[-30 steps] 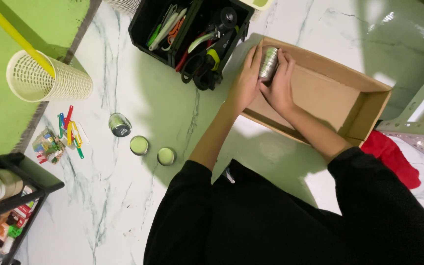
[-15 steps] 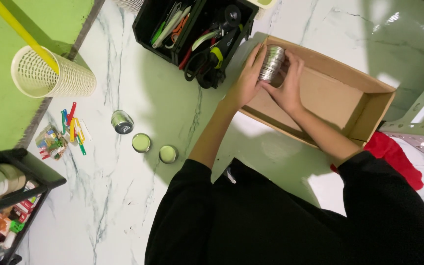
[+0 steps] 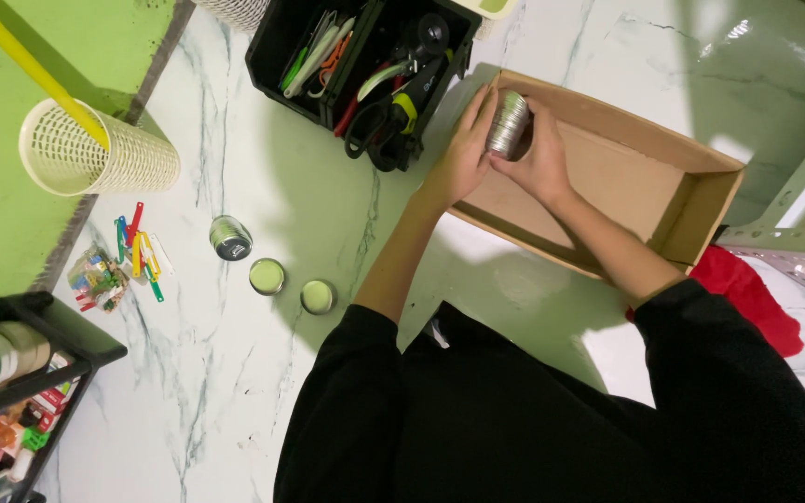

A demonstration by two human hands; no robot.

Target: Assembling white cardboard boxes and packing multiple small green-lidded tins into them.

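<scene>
My left hand and my right hand together grip a stack of small round silver tins, held on its side over the near left corner of a shallow cardboard box. The left palm presses one end of the stack, while the right hand's fingers wrap the other end. On the marble tabletop to the left stand a taller silver tin and two flat round tins with pale green lids.
A black organiser bin holding scissors, pens and tools sits beside the box. A white mesh cup lies on its side. Coloured clips are scattered near it. A black shelf rack stands at bottom left, red cloth at right.
Both hands stay on the tin stack at the box's corner; the stack has tipped slightly and the view has shifted a little.
</scene>
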